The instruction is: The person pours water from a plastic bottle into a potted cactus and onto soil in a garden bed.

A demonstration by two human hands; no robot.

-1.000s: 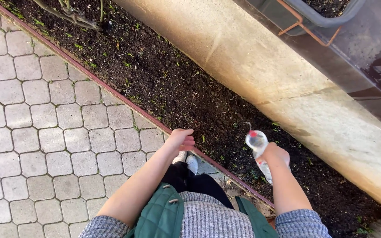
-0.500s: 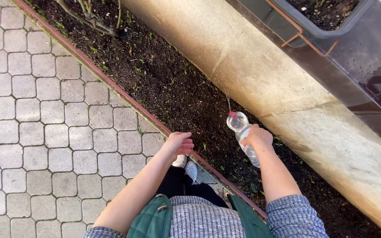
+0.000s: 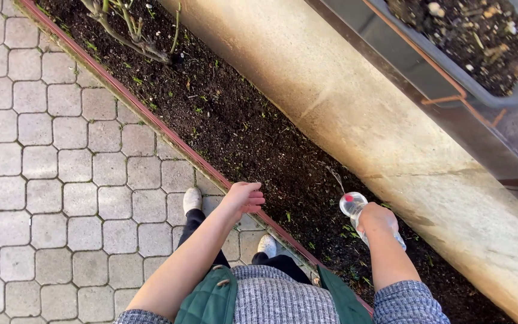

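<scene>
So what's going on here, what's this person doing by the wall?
A person stands on the paving at the edge of a strip of dark soil running along a concrete wall. The right hand grips a clear plastic bottle tipped over the soil, with a thin stream of water coming from its red-capped end. The left hand is empty, held loosely curled above the bed's edging.

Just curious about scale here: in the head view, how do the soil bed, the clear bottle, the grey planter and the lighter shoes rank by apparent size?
1. soil bed
2. grey planter, partly cut off
3. clear bottle and each shoe: similar, unsure
</scene>
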